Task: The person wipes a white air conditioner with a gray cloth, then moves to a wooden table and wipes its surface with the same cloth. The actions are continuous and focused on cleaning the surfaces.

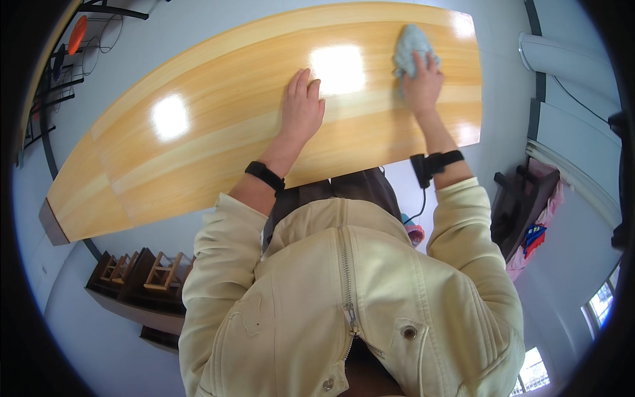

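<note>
A long, glossy wood-grain tabletop (238, 84) stretches across the view in front of me. My right hand (423, 82) presses a bluish-grey cloth (412, 44) against its surface near the right end, the cloth bunched under and ahead of the fingers. To the left of it, my left hand (301, 104) rests palm down on the bare wood, its fingers slightly apart and nothing in them. Both wrists wear black straps, and a cable hangs from the right one.
Dark shelving with small wooden stools (166, 273) stands at the lower left. Metal racks with an orange item (77, 34) are at the upper left. A dark piece of furniture (526, 208) with pink fabric is at the right, below a white pipe (565, 52).
</note>
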Motion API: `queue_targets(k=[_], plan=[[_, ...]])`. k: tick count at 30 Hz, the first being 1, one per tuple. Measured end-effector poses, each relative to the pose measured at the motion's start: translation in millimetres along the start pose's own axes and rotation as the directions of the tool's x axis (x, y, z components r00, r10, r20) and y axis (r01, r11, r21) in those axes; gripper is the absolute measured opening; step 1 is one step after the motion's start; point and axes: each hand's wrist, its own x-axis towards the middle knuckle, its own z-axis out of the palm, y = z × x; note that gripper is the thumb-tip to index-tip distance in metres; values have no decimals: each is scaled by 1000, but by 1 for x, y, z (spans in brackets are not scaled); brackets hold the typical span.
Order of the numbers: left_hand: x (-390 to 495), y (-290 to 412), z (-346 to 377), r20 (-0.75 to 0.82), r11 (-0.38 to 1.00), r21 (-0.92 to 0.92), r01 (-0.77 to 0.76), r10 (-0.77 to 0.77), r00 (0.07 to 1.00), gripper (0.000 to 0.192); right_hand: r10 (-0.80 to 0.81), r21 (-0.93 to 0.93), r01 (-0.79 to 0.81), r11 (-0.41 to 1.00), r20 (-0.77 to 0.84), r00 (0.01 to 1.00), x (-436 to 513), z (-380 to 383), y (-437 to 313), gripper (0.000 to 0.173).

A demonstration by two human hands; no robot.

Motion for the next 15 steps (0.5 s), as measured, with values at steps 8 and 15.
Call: queue_targets(k=[8, 15], plan=[[-2, -1, 2, 11, 998, -40, 49, -49, 999, 47, -464, 207, 434, 877, 122, 878, -54, -7, -76, 70], [-24, -23, -17, -35, 981, 52, 185, -183, 982, 49, 17, 119, -27, 993, 79, 997, 48, 9, -64, 59]])
